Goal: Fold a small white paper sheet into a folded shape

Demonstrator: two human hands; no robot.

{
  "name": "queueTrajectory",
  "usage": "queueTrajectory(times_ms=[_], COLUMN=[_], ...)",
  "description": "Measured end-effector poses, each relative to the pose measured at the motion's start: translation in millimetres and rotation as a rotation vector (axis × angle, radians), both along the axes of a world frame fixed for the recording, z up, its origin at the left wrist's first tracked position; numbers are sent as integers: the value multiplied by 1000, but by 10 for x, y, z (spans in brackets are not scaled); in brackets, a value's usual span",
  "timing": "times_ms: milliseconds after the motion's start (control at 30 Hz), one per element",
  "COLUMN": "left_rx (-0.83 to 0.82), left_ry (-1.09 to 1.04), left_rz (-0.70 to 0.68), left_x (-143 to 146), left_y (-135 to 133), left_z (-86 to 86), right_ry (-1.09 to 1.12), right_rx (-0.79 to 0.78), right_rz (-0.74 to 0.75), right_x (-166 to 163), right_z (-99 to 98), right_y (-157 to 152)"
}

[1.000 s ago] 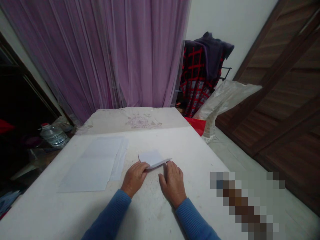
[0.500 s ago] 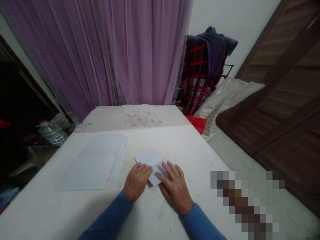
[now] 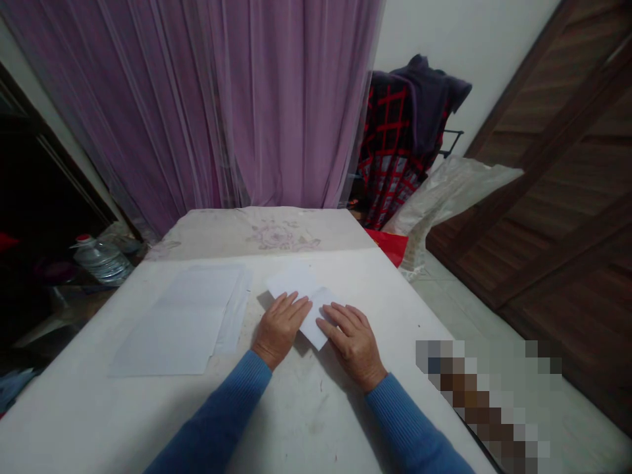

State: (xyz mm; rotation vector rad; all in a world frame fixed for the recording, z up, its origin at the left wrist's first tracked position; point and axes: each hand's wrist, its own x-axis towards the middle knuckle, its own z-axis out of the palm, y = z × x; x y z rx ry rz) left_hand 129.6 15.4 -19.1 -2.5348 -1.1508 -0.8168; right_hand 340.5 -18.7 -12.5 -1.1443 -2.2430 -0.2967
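Paper (image 3: 302,297), folded white sheet, lies flat on the worktop (image 3: 316,408) near its middle, under both hands. Order below: largest item first.

Worktop: white, scuffed, with a flowered cloth at the far end. No shift across the three frames beyond head movement.

Stack (image 3: 180,319) of loose white sheets: left of the folded paper, near it but apart, not touched. Same place as one second ago.

Paper: one second ago its near edge stood raised off the worktop as a lifted flap between the hands. Half a second ago the flap was down. Now the piece sits a little farther from the person and looks flat, one corner pointing toward the person between the two hands. Judgement: a fold has been laid over and is being pressed in; the crease itself is too small to make out.

Left hand (image 3: 280,327): palm down, fingers (image 3: 296,308) straight and spread, resting on the left half of the paper. It has slid forward onto the sheet since the earlier frames. Not gripping.

Right hand (image 3: 353,342): palm down, fingers (image 3: 332,318) extended, tips on the right edge of the paper. Earlier it lay beside the flap; now it overlaps the sheet. Flat, nothing pinched.

Both blue sleeves are clear of the paper.
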Motion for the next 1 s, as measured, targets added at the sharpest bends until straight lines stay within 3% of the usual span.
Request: queueTrajectory(times_ms=[167,267,500,700,1000], left_rx=[-220,-297,-324,-309,-284], left_ry=[23,-2,-100,-166,-201], left_rz=[39,11,-35,-30,-3], left_x=[7,-97,-329,-338,-352], left_y=[-176,-298,-387,-399,-391], left_z=[-280,-297,-249,-320,-301], right_ry=[-42,-6,-5,45,108], right_rx=[-125,-202,-264,-303,-507], right_rz=[88,76,99,90,2], right_x=[18,7,21,24,-27], right_z=[-276,-326,-248,-199,-48], right_y=[-56,-125,-198,-150,21])
